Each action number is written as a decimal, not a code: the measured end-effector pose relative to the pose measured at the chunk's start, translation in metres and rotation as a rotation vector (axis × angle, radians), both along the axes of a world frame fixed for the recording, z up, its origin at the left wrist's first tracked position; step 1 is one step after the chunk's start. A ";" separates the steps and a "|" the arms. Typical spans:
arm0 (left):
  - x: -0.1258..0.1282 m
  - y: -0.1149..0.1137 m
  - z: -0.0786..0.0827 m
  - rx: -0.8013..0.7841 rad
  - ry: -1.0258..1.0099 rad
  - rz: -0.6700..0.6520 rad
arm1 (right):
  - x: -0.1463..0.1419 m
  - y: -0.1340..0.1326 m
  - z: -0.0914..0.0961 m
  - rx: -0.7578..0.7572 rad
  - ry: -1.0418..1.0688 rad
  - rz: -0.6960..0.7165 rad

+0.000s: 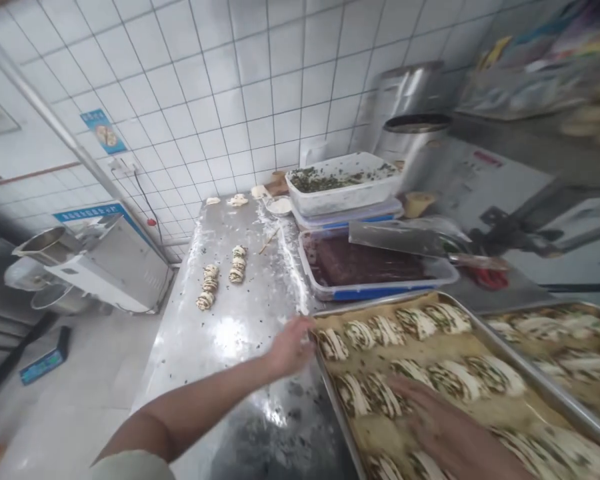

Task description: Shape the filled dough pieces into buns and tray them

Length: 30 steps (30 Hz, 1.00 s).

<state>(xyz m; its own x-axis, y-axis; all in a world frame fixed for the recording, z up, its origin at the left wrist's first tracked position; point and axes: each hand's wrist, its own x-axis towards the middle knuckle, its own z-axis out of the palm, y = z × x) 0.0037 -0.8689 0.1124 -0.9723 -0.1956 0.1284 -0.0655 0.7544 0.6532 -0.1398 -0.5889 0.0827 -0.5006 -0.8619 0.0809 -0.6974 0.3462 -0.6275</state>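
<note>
The right hand (433,423) is over rolls (497,378) on the tray (505,350), fingers out (too blurry to tell if they hold any). The left hand (290,348), fingers half curled, is at the tray's corner, grip unclear. Behind lies a knife (397,240).

White-tiled wall (220,100), pale floor (95,363) off to the left, and a shiny metal bench (265,287) bouncing back some pretty harsh glare (231,337). There's a blue poster (105,132) stuck above a wall socket (123,165).
</note>
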 end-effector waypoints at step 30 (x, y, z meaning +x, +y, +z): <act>-0.138 -0.457 -0.086 -0.605 -0.240 -0.762 | 0.046 -0.580 -0.075 0.297 -0.045 -0.633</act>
